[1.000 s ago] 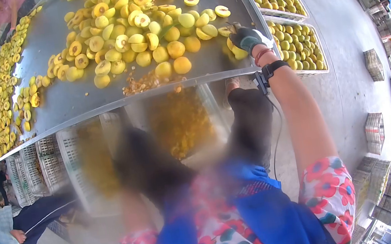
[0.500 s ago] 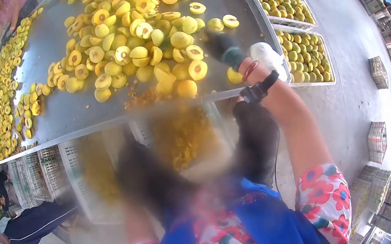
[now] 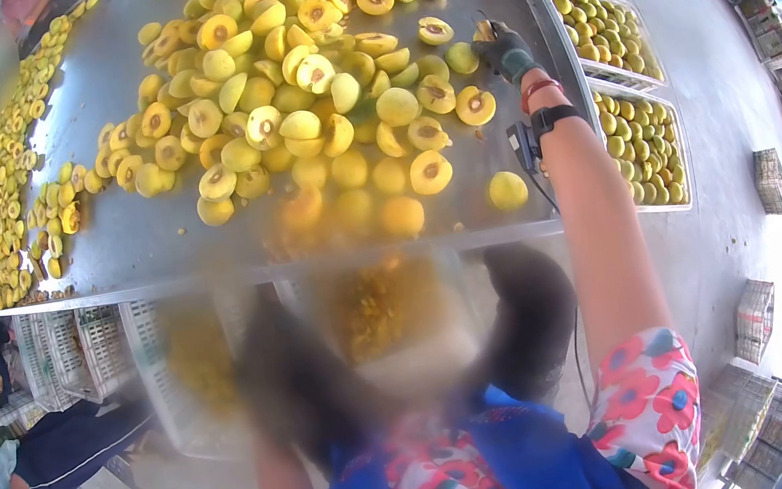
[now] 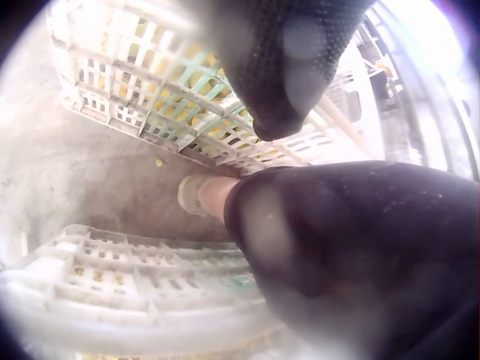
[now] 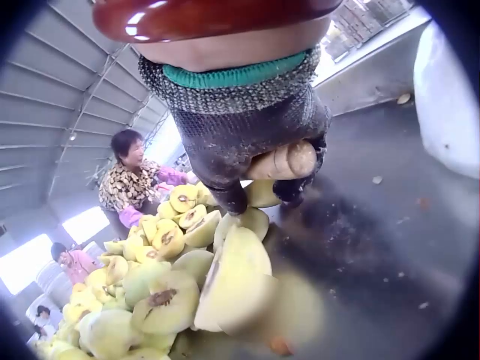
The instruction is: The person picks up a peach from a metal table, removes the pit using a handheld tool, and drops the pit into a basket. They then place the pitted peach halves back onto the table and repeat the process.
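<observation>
On the metal table (image 3: 114, 114) lies a pile of yellow peach halves (image 3: 299, 125), many showing brown centres. My right hand (image 3: 506, 52), in a dark glove with a green-edged cuff, is at the pile's right edge. In the right wrist view its fingers curl round a tan, round-ended piece like a wooden handle (image 5: 289, 160); the working end is hidden. A peach half (image 5: 262, 193) shows just below the fingertips. My left hand (image 4: 289, 67), also dark-gloved, hangs below table level beside a slatted crate (image 4: 142, 71), its fingers loosely bent, with nothing visible in them.
White crates of whole peaches (image 3: 641, 141) stand right of the table. More crates (image 3: 101, 333) are underneath, near my legs. A single peach (image 3: 507, 191) lies by the front edge. Another person (image 5: 135, 176) works across the pile. A white rounded thing (image 5: 450, 97) sits at the right.
My right hand went left over the pile's edge, then back right and farther from me. Peach halves near the front have shifted, and the view has tilted.
</observation>
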Available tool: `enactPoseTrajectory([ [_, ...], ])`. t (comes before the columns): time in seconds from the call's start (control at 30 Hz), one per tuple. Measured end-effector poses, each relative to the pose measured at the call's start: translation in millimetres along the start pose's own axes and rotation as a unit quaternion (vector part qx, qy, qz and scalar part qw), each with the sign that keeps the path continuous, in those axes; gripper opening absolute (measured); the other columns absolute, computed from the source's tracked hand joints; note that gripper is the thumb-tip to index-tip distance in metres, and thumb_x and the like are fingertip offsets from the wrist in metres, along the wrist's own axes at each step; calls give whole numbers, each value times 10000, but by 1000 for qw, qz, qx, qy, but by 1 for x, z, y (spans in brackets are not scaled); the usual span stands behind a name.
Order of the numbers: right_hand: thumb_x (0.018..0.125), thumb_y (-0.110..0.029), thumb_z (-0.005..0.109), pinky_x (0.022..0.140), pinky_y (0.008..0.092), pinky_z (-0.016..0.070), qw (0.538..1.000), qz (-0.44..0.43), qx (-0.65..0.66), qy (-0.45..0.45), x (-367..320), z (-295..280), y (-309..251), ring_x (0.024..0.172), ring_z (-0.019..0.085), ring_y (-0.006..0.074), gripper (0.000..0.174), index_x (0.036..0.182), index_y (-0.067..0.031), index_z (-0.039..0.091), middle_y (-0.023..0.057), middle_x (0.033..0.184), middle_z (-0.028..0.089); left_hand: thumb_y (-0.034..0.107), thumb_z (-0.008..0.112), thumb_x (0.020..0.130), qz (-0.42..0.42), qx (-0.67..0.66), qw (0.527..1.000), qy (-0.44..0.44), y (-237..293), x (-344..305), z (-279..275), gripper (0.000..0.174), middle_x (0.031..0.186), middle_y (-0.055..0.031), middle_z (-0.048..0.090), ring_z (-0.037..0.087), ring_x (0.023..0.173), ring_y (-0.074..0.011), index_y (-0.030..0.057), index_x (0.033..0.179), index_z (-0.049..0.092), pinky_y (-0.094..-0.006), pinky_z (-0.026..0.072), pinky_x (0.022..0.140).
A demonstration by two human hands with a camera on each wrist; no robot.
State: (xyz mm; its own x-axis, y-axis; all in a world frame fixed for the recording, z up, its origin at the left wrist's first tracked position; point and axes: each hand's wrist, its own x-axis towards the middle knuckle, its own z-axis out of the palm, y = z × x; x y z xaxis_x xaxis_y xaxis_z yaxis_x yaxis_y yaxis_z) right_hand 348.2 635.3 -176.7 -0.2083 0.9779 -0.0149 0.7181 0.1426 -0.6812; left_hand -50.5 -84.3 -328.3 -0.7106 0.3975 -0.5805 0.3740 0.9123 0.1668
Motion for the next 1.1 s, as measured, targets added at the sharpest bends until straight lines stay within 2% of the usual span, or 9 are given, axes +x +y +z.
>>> enactPoseTrajectory([
  [0.1,767,-234,685,583,322,510,996,-82,24,-8,21,21,-18,698,629,197,490,1210,-82,537,98,945,643,261,529,879,-2,1,1000,-1,-1,1,-3,500,1262,-255,495,446,1205,-380,-35,1272,445,-400,363,1000],
  [0.13,750,-202,669,781,344,499,976,-195,-83,46,22,29,-27,901,624,282,511,1225,-82,527,137,1055,626,264,530,879,-3,2,1000,1,0,3,-4,500,1261,-255,496,446,1205,-380,-34,1272,446,-400,363,1000],
  [0.23,727,-198,666,928,361,434,954,-286,-78,-50,26,57,-43,1040,565,344,547,1241,-89,515,181,1112,598,274,533,881,-2,2,1000,1,-2,4,-4,501,1260,-254,498,448,1204,-379,-33,1269,451,-399,364,999],
  [0.43,732,-205,652,950,389,429,959,-223,-103,-140,-83,28,-109,1064,541,361,524,1222,-75,520,200,1126,575,293,538,884,19,-1,1000,17,-4,12,-6,504,1258,-253,501,450,1202,-378,-30,1264,459,-399,364,997],
  [0.57,868,-333,521,948,371,417,958,-273,-59,-60,-106,-8,-72,1125,516,320,360,1182,-160,553,126,1202,558,305,542,886,44,-6,999,31,-4,17,-7,506,1256,-252,503,452,1201,-377,-27,1260,465,-398,365,996],
  [0.77,834,-320,568,869,417,469,960,-34,-274,-35,-165,-56,-13,1004,593,379,470,1261,-133,507,203,1090,616,325,547,890,102,-22,991,84,-6,35,-23,510,1254,-250,507,454,1200,-375,-24,1255,473,-398,366,994],
  [0.83,822,-330,586,909,408,449,965,-5,-235,-117,-218,-71,-71,1086,561,362,529,1294,-115,482,204,1173,585,331,549,891,140,-31,982,123,-10,45,-36,512,1253,-250,508,455,1199,-375,-23,1253,476,-398,366,994],
  [0.93,801,-220,630,950,355,421,985,-72,18,-154,-212,-23,-31,1151,534,309,570,1319,-63,449,181,1227,564,327,555,892,210,41,936,278,7,48,-79,501,1253,-246,510,462,1194,-372,-26,1240,487,-397,370,990],
  [1.1,812,-170,642,951,320,417,965,-239,-22,-107,-236,-6,-61,1123,544,257,571,1333,-66,432,153,1202,573,222,548,911,385,-71,866,311,118,-78,-185,407,1230,-212,537,507,1138,-345,-21,1233,499,-389,378,984],
])
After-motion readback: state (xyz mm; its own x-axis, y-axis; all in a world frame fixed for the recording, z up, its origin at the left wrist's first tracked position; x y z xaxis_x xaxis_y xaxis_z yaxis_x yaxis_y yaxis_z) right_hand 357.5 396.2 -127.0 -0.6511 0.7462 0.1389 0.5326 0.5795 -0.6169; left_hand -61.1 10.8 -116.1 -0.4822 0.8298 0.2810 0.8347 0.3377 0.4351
